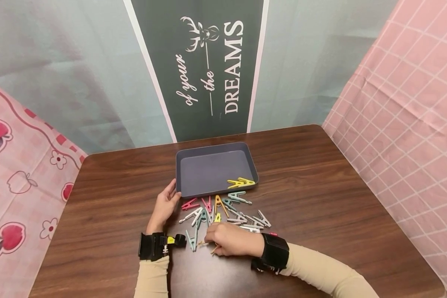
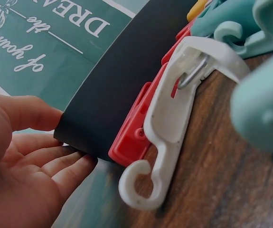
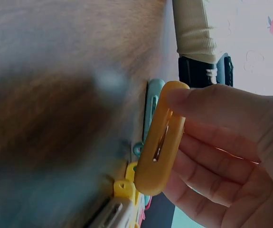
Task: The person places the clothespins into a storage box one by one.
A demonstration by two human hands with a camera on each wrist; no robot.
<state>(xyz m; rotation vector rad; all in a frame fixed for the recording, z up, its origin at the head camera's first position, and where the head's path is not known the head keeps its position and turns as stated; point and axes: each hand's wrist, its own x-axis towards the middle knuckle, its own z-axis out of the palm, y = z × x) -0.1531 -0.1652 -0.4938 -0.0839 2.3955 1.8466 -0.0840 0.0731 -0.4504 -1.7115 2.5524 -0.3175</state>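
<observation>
At the near left corner of a grey rectangular tray (image 1: 216,167), my left hand (image 1: 165,205) grips the rim and side, with the thumb on one face and the fingers around the other. My right hand (image 1: 231,239) pinches an orange clothespin (image 3: 161,142) between thumb and fingers, just above the table. Two yellow clothespins (image 1: 241,182) lie inside the tray at its near right corner. Between the tray and my hands lies a loose pile of clothespins: red (image 1: 190,204), white (image 2: 169,114), teal (image 1: 191,240), orange (image 1: 219,203), yellow (image 1: 217,217) and grey (image 1: 238,218).
The brown wooden table (image 1: 301,182) stretches out on both sides of the tray. A grey-green curtain (image 1: 294,62) with white lettering hangs behind it, and pink cloths hang at the left (image 1: 26,198) and right (image 1: 406,136).
</observation>
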